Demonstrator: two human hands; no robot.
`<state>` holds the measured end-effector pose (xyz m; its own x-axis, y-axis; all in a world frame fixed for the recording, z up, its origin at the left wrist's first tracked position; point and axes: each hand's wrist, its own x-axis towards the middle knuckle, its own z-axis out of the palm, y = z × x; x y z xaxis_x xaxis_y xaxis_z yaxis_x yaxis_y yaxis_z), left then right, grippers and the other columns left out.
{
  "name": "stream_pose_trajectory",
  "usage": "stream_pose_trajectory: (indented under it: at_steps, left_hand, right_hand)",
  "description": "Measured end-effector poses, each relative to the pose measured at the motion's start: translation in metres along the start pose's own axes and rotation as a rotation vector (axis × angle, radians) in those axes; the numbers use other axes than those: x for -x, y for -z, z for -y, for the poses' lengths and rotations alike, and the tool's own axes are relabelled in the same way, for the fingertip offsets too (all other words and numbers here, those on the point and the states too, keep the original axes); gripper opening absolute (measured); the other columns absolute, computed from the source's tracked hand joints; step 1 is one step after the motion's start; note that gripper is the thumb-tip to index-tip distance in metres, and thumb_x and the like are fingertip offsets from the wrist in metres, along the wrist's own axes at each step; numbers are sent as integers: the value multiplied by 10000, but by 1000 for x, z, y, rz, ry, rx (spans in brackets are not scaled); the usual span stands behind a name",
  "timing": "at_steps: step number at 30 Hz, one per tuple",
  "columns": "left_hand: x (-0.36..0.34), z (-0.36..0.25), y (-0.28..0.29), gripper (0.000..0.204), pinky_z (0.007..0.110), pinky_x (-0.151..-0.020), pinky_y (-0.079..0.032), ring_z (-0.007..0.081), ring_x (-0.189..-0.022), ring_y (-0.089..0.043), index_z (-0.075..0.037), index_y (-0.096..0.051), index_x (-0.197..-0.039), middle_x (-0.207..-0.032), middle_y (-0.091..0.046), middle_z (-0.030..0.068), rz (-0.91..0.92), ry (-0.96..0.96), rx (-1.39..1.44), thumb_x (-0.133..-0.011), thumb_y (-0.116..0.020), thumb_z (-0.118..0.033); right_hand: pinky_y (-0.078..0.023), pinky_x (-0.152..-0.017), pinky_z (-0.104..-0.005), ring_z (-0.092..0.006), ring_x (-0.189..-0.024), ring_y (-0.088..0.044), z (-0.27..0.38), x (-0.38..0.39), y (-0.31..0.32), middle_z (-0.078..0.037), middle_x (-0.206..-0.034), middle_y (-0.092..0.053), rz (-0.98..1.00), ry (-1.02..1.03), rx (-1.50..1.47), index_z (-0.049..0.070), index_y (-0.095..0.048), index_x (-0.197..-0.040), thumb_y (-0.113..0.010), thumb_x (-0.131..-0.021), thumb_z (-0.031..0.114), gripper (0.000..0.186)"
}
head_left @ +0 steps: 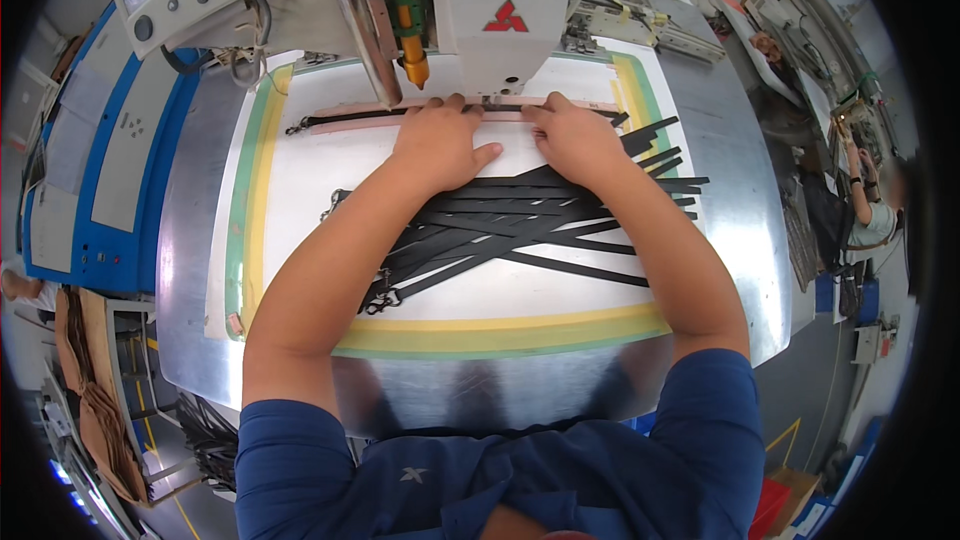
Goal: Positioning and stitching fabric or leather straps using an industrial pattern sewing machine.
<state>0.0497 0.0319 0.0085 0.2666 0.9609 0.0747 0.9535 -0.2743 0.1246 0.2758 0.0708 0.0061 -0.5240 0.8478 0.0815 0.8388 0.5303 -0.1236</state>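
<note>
One black strap (360, 120) with a metal snap hook (297, 128) at its left end lies along a narrow pink strip, passing under the white sewing machine head (503, 15). My left hand (440, 143) holds it down left of the needle area, fingertips bent over it and thumb stuck out. On the other side, my right hand (577, 140) grips the same strap, its fingers curled close together; its fingertips are partly hidden. Beneath my forearms, a loose pile of black straps (500, 230) crosses over itself, with several metal hooks (383, 298) at its left.
A brass-coloured nozzle (410, 30) and a metal tube (365, 35) hang just left of the sewing head. Yellow and green tape (500, 335) borders the white work sheet. A blue cabinet (110, 160) stands left. Another person (872, 215) works at far right.
</note>
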Motion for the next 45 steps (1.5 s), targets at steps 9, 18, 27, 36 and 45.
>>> stream_pose_trajectory:
  at_steps: [9,18,27,36,45]
  left_hand:
    - [-7,-19,3,595,477,-1068,-505,378,-1246,-620,-109,-669,-1401,-1337,-648,170,22,20,-67,-958,-690,-506]
    - [-13,-31,8,599,484,-1032,-521,398,-1177,-654,-193,-669,-1431,-1324,-637,168,60,75,-157,-969,-653,-574]
    - [-20,-40,5,617,496,-1082,-488,390,-1215,-640,-174,-665,-1436,-1334,-630,180,48,68,-115,-968,-661,-576]
    - [-28,-59,2,639,509,-1107,-468,381,-1231,-630,-169,-647,-1456,-1304,-633,193,49,76,-137,-971,-658,-584]
    - [-42,-68,-7,655,488,-1066,-497,390,-1219,-630,-153,-651,-1449,-1300,-636,197,48,36,-154,-963,-665,-592]
  right_hand:
    - [-610,-879,-473,-342,-1043,-735,-13,4,-2,-140,-1252,-642,-7,26,-18,123,-682,-1369,-641,-979,209,402]
    - [-602,-898,-449,-311,-1071,-720,-67,25,12,-122,-1223,-661,2,-36,29,164,-692,-1345,-638,-978,194,371]
    - [-600,-900,-454,-312,-1058,-716,-74,24,8,-105,-1194,-667,-22,8,8,134,-698,-1318,-619,-995,196,338]
    - [-604,-883,-459,-309,-1032,-722,-70,20,3,-100,-1163,-660,-55,7,-50,130,-715,-1270,-622,-965,167,321]
    - [-604,-847,-434,-298,-1008,-727,-80,19,-7,-61,-1210,-672,-100,-17,-36,158,-737,-1271,-648,-971,164,313]
